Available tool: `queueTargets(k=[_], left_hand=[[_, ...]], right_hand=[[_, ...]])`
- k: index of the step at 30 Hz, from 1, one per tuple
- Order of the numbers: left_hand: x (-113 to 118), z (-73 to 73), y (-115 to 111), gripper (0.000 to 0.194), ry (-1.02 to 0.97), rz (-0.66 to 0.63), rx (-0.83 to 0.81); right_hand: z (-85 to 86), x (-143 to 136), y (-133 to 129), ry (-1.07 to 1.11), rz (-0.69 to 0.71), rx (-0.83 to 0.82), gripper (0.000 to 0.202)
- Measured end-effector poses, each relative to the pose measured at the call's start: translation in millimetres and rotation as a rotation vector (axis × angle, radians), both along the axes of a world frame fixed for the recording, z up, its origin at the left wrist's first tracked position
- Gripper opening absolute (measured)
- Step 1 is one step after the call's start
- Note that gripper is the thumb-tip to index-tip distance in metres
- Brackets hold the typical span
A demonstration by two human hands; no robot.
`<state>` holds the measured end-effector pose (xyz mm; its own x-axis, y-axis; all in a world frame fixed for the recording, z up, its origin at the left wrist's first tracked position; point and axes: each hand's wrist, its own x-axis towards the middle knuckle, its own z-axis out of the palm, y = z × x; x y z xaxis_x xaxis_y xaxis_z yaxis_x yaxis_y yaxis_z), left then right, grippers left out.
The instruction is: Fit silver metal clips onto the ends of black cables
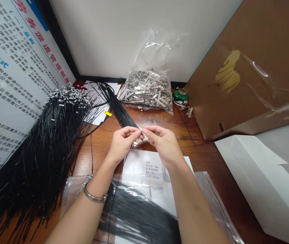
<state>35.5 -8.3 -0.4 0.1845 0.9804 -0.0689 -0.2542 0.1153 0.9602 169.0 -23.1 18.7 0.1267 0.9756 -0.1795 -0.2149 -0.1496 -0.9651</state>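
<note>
My left hand (123, 140) and my right hand (162, 140) meet at the middle of the view, each pinched, fingertips almost touching. Between them is a tiny whitish piece (141, 130), too small to name surely. A thin black wire (112, 200) runs down from near my left hand. Just behind the fingertips ends a bundle of black wires (121, 110) lying on the wooden table (154, 119). Below my hands are a printed sheet (134, 162) and a clear bag of black wires (144, 206).
A large heap of black wires with white ends (42, 145) fills the left. At the back stand a clear bag of metal clips (148, 89) and a green tape measure (180, 96). A brown box (251, 74) and a white box (264, 186) are on the right.
</note>
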Motion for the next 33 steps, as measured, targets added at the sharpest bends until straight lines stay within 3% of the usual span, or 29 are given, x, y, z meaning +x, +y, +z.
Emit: queueTargets(k=[6, 15, 24, 33], left_hand=[[0.0, 0.4, 0.7, 0.025, 0.024, 0.011, 0.006], [-0.6, 3.2, 0.0, 0.024, 0.065, 0.044, 0.009], [-1.3, 2.6, -0.5, 0.021, 0.118, 0.045, 0.019], [-2.2, 0.3, -1.6, 0.015, 0.195, 0.033, 0.117]], right_hand=[[-2.1, -0.2, 0.0, -0.071, 0.024, 0.042, 0.018], [-2.3, -0.3, -4.5, -0.536, 0.013, 0.224, 0.013], [-4.2, 2.5, -5.0, -0.624, 0.028, 0.261, 0.013], [-2.3, 2.0, -5.0, -0.565, 0.025, 0.174, 0.011]])
